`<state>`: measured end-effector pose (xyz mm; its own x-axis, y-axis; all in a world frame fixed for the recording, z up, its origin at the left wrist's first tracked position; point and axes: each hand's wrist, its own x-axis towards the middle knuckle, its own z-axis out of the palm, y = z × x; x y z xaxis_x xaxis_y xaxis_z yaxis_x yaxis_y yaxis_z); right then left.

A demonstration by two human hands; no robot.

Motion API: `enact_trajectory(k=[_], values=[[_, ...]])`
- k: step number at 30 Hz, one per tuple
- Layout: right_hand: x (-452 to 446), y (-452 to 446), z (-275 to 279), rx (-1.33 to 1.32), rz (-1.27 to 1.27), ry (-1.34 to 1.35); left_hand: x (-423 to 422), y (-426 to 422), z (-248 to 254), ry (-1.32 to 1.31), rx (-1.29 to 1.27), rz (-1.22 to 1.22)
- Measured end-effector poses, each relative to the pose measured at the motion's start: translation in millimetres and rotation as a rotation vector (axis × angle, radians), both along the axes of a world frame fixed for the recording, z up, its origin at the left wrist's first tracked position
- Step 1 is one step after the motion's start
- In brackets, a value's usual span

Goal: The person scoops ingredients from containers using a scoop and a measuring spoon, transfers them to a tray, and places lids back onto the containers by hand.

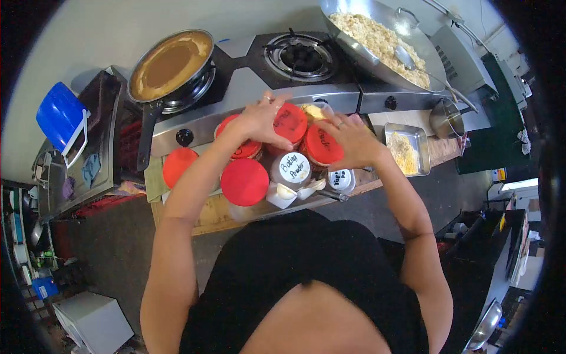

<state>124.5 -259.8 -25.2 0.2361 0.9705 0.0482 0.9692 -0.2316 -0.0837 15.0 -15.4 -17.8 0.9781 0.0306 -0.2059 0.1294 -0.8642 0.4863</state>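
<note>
My left hand (262,122) is curved around a jar with a red lid (290,121), thumb on its near side and fingers at its far side. My right hand (355,141) wraps the right side of another red-lidded jar (322,145), which is tilted and has black writing on top. Close by stand a jar marked "Baking Powder" (294,167), a plain red-lidded jar (244,182) and a smaller white-lidded jar (340,179). More red lids (180,167) show left of and under my left forearm. White scoops (285,192) lie in front.
Behind the jars runs a gas stove (300,56). It carries a frying pan of brown sauce (171,65) and a large wok (436,59) of pale food with a ladle. A metal tray (420,150) and a steel pot (446,120) sit to the right.
</note>
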Motion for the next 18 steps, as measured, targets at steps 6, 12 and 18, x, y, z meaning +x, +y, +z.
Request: enact_trajectory(k=[6,12,18], values=[[-29,18,21,-0.201,-0.336,0.087,11,22,-20,-0.13,-0.122,-0.349],[4,0,17,-0.055,-0.1,0.03,0,4,-3,-0.086,-0.17,-0.056],[-19,14,31,-0.306,-0.429,0.263,10,17,-9,-0.166,-0.253,-0.233]])
